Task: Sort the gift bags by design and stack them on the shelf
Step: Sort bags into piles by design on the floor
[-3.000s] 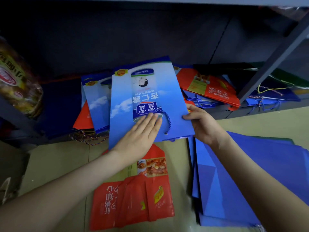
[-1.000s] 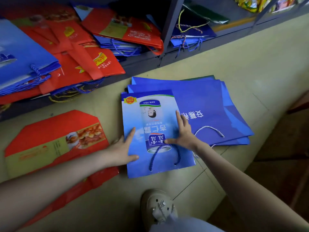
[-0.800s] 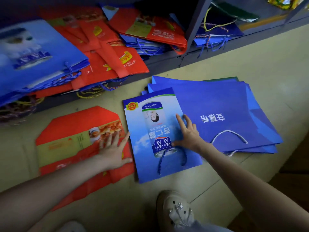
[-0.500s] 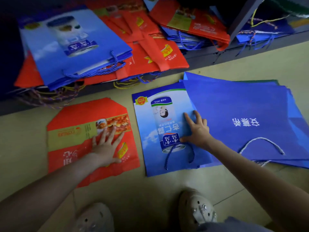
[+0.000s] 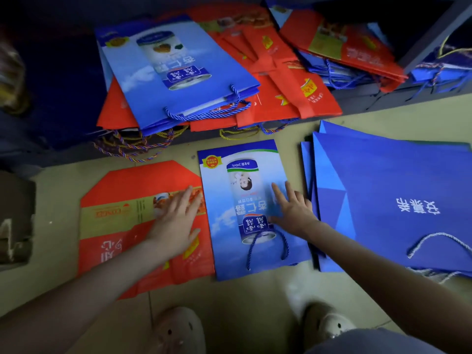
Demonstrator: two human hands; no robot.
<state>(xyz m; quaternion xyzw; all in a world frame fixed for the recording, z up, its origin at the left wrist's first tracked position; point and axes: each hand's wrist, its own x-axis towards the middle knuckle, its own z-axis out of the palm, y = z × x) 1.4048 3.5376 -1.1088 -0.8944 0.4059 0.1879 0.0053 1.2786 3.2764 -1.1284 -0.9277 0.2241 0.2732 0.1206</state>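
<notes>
A light-blue gift bag with a can picture lies flat on the floor between two others. My right hand rests flat on it with straight fingers, near its blue cord handle. My left hand lies flat with spread fingers on a red gift bag to its left. A stack of plain dark-blue bags with white lettering lies on the right. On the low shelf behind sit another light-blue can bag and several red bags.
My two shoes stand at the bottom edge, close to the bags. A shelf post rises at the top right, with more blue bags and cords beyond it. A brown cardboard piece lies at the far left.
My left hand moved from the light-blue bag's edge onto the red bag. My right hand slid the light-blue bag left, off the dark-blue stack. The view swung left toward the shelf.
</notes>
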